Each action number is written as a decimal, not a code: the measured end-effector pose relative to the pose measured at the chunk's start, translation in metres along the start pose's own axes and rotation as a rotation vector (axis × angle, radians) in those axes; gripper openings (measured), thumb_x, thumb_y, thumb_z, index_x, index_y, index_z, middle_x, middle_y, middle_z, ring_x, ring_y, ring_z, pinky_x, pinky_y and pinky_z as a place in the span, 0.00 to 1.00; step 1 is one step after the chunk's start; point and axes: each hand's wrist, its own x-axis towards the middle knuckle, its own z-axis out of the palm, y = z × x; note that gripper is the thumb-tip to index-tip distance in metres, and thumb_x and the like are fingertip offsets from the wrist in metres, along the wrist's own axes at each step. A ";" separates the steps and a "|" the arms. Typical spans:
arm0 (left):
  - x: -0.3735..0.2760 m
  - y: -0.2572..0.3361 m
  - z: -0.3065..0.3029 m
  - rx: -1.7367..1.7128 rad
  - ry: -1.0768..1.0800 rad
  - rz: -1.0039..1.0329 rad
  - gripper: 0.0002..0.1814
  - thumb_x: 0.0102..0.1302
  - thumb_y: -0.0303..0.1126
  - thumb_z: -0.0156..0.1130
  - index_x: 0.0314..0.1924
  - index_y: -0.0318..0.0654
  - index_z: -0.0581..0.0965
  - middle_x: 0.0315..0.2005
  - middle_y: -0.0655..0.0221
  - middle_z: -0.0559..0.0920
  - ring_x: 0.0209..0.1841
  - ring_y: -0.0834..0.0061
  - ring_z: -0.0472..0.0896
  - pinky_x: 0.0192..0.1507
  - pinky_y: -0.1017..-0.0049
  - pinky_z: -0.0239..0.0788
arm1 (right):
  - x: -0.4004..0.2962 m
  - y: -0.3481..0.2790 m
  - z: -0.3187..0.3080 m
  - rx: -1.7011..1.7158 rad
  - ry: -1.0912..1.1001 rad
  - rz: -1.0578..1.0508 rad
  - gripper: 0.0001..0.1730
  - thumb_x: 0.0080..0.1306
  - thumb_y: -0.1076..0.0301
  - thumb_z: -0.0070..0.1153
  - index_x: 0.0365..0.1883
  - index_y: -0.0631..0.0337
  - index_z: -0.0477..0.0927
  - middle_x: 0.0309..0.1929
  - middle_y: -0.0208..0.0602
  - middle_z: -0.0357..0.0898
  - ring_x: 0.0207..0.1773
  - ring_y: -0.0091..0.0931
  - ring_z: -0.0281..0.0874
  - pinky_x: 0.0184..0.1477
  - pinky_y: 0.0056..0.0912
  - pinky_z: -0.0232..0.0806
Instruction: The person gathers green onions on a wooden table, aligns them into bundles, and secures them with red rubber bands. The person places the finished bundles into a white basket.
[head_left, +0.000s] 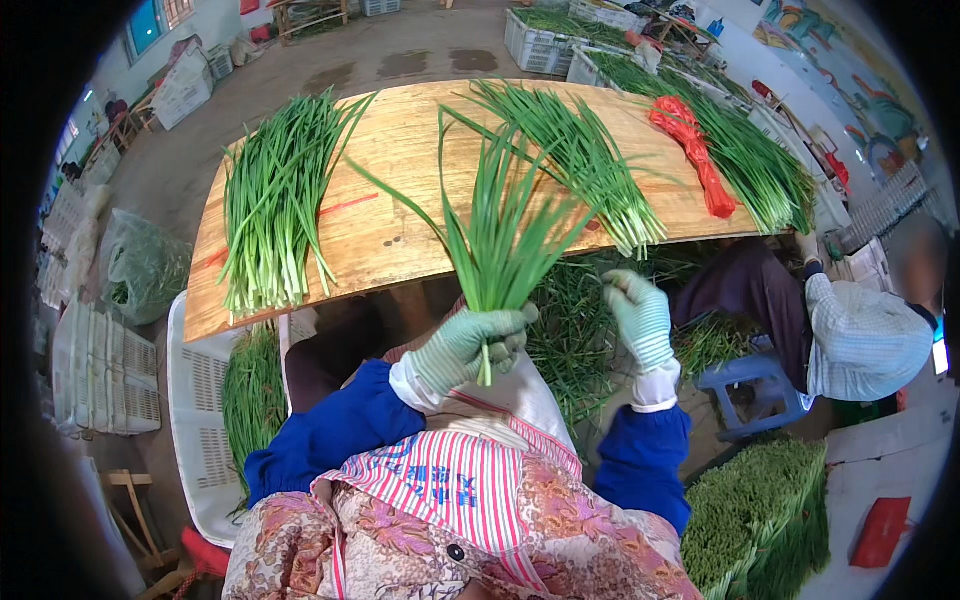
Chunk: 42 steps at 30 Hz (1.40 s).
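Observation:
My left hand (476, 345), in a pale green striped glove, is closed around the lower stalks of a small bunch of garlic chives (495, 240), whose leaves fan out over the wooden board. To its right, my right hand (637, 311) is raised beyond the board's near edge, its fingers bent close together; whether a scrap is between them cannot be told. A thick pile of chives (274, 210) lies on the left of the wooden board (397, 180), with a red strip beside it. Another pile (581, 165) lies right of centre, and a red plastic bundle (694, 154) lies farther right.
A white crate (199, 420) with greens stands at the left. Loose leaves (574, 330) litter the floor below the board. At the right, a person (862, 330) sits near a blue stool (754, 394). Stacked greens (757, 510) stand lower right.

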 end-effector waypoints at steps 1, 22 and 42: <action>0.000 0.004 -0.005 -0.157 -0.056 -0.005 0.15 0.62 0.28 0.59 0.49 0.35 0.71 0.18 0.73 0.73 0.13 0.85 0.66 0.20 0.81 0.66 | -0.006 0.003 -0.006 -0.267 -0.083 -0.084 0.20 0.56 0.71 0.58 0.48 0.64 0.76 0.36 0.44 0.80 0.37 0.36 0.78 0.43 0.33 0.69; 0.019 0.014 -0.019 -0.231 -0.029 0.294 0.09 0.62 0.27 0.58 0.43 0.34 0.73 0.27 0.64 0.77 0.22 0.79 0.75 0.32 0.70 0.72 | -0.032 0.019 -0.022 -0.649 -0.732 0.197 0.17 0.57 0.60 0.56 0.44 0.51 0.80 0.42 0.43 0.79 0.45 0.41 0.77 0.48 0.37 0.70; 0.027 -0.003 -0.018 -0.133 0.002 0.251 0.15 0.66 0.30 0.54 0.52 0.33 0.71 0.36 0.60 0.80 0.30 0.74 0.80 0.41 0.67 0.75 | 0.007 -0.046 0.014 0.720 -0.084 0.149 0.03 0.62 0.77 0.51 0.34 0.66 0.73 0.21 0.29 0.74 0.18 0.14 0.66 0.20 0.15 0.59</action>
